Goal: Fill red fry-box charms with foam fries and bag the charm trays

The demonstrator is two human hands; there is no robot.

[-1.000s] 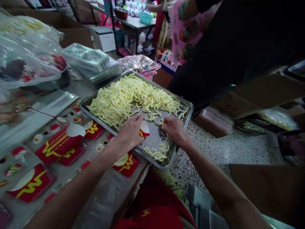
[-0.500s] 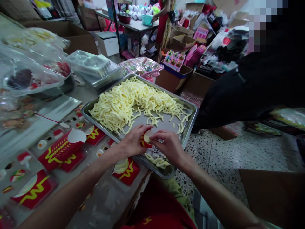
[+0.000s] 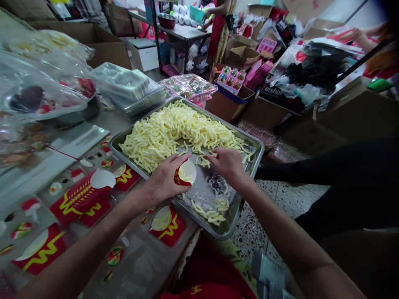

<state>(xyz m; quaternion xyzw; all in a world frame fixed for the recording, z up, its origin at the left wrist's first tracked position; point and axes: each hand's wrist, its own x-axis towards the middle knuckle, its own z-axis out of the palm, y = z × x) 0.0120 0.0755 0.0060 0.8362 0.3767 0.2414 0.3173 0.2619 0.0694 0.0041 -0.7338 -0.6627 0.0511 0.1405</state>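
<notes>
Red carton (image 3: 184,174) filling at the tray (image 3: 253,164).
Left hand (image 3: 163,180) grips it, barely filled; right hand (image 3: 229,162) pinches fries (image 3: 174,128) from the far pile.

Left hand (image 3: 163,180) fingers curled, gripping; right hand (image 3: 229,164) fingers pinching.

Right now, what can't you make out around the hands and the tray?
Head view only:
- Right hand: fingertips buried among the toy fries; whether it pinches any is hidden.
- Red fry carton: the left hand covers most of it.
- Tray: the forearms hide part of its bare floor.
- Printing on the "eishu" box: cut off by clutter.
</notes>
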